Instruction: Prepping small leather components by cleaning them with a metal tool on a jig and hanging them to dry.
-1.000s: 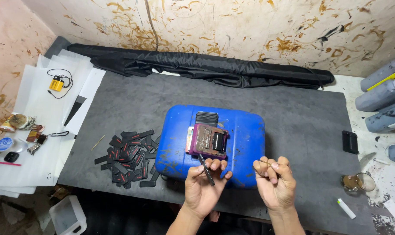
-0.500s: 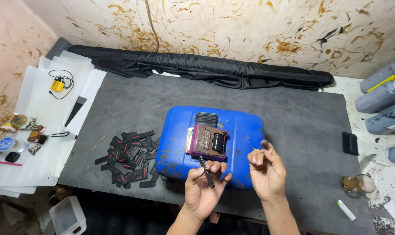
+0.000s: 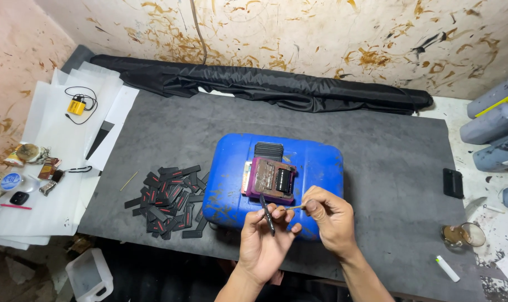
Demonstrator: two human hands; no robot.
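Surface: a dark grey mat point(image 3: 377, 168) covers the bench; white paper sheets point(image 3: 52, 168) lie at its left edge.
Room: a stained, paint-splashed wall point(image 3: 321, 39) runs along the far side, with a rolled black cloth point(image 3: 265, 86) lying at its foot.
Centre: a blue plastic canister point(image 3: 315, 168) lies flat on the mat, with a purple block point(image 3: 270, 182) resting on top of it.
Left of canister: a heap of small black strips point(image 3: 170, 201) on the mat.
Far right: grey bottles point(image 3: 497, 128) and a small black box point(image 3: 453, 183).
My left hand point(image 3: 265, 246): palm up at the near edge of the canister, fingers pinching one thin black strip point(image 3: 267, 213) that stands nearly upright.
My right hand point(image 3: 332, 221): closed around a thin wooden stick point(image 3: 296, 207), its tip pointing left, just beside the strip.
Strip's place: held over the canister's near edge, just near of the purple block, between my two hands.
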